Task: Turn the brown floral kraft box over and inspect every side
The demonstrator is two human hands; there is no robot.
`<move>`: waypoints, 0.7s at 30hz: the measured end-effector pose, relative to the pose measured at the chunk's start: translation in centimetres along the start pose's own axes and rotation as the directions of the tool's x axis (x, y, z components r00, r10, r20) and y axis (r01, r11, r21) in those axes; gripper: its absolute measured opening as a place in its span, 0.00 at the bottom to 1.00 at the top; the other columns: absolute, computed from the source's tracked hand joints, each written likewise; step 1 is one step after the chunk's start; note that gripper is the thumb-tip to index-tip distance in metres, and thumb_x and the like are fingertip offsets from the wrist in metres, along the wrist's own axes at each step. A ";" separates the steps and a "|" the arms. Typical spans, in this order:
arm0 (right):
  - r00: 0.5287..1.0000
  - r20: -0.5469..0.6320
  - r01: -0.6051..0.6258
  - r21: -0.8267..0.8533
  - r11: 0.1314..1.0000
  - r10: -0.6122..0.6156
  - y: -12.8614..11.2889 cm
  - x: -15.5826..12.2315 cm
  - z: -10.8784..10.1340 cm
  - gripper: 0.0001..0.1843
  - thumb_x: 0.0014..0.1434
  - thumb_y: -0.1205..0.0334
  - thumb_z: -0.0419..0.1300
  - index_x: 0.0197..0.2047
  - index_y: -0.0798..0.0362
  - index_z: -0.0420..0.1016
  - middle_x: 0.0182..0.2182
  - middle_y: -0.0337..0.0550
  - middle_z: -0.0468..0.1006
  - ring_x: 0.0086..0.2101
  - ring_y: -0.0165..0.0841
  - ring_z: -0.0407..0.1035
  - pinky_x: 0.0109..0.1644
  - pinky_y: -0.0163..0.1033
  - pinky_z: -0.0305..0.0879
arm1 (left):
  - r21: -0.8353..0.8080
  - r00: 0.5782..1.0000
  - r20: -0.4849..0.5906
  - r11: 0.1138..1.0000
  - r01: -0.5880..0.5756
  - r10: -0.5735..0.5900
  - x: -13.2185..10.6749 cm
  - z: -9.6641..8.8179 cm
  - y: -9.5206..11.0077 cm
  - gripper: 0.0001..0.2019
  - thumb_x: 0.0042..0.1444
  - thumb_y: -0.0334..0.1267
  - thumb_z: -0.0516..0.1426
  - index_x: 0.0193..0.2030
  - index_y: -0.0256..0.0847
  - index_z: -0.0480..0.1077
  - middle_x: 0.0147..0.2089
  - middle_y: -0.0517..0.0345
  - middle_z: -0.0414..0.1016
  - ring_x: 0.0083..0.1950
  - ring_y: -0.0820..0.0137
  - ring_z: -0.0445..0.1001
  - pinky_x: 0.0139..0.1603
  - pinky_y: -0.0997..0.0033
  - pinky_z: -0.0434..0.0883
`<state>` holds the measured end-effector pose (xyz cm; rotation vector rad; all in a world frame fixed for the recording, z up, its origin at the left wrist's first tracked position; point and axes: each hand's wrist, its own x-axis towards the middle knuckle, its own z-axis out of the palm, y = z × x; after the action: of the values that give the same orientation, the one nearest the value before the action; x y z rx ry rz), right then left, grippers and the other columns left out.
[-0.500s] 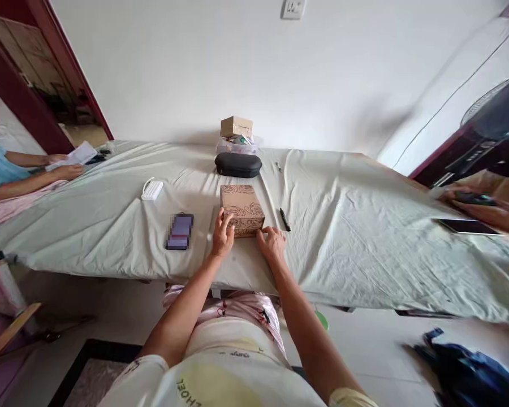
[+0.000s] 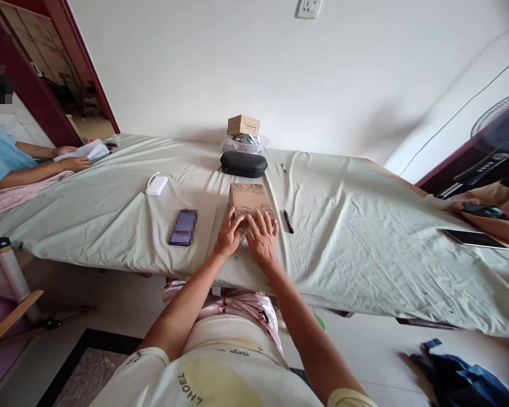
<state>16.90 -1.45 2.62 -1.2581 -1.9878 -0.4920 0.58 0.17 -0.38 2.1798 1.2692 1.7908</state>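
A brown patterned cardboard box (image 2: 249,198) lies on the cloth-covered table (image 2: 343,237) in front of me. My left hand (image 2: 228,234) touches its near left corner, fingers curled against the side. My right hand (image 2: 262,237) rests on the box's near edge with fingers spread flat over the top. Neither hand has lifted the box. A black pen (image 2: 288,221) lies just right of the box, and a blurred phone (image 2: 182,227) lies to its left.
Behind the box sit a black oval case (image 2: 243,164), a clear container with a small carton (image 2: 243,125) on top, and a white object (image 2: 156,185). One person's arms (image 2: 46,164) rest at the far left; another person's hand (image 2: 492,221) holds a device at the right, beside a phone (image 2: 473,238).
My right hand has moved from the box's near right corner up onto its top near edge. The left hand stays at the near left corner. The camera view shifted slightly.
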 end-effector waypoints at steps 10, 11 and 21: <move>0.958 -0.102 -0.201 0.431 0.880 0.269 4.2 -0.6 0.5 0.27 0.74 0.53 0.51 0.72 0.47 0.66 0.63 0.55 0.73 0.63 0.44 0.70 0.68 0.56 0.70 | -0.062 0.991 0.028 0.989 0.132 -0.131 0.0 -0.4 0.3 0.29 0.69 0.35 0.54 0.76 0.48 0.60 0.80 0.48 0.60 0.79 0.58 0.63 0.78 0.51 0.67; 0.953 -0.107 -0.207 0.457 0.865 0.284 4.2 -0.6 0.6 0.26 0.74 0.53 0.52 0.71 0.47 0.67 0.62 0.54 0.74 0.62 0.44 0.71 0.67 0.56 0.71 | -0.089 0.985 0.023 0.981 0.170 -0.168 0.0 -0.5 0.2 0.30 0.69 0.36 0.54 0.77 0.46 0.58 0.78 0.46 0.63 0.78 0.58 0.66 0.77 0.52 0.69; 0.917 -0.091 -0.261 0.601 0.755 0.389 4.2 -0.6 0.5 0.20 0.70 0.53 0.57 0.63 0.45 0.74 0.58 0.51 0.78 0.56 0.42 0.73 0.58 0.53 0.77 | 0.051 0.947 0.046 0.947 0.316 -0.318 0.2 -0.4 0.0 0.30 0.64 0.44 0.62 0.71 0.39 0.65 0.69 0.37 0.74 0.70 0.48 0.74 0.74 0.45 0.70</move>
<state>20.60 0.35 1.63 -1.0661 -1.5132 0.1562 0.27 0.13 -0.10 1.8932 1.5544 1.5825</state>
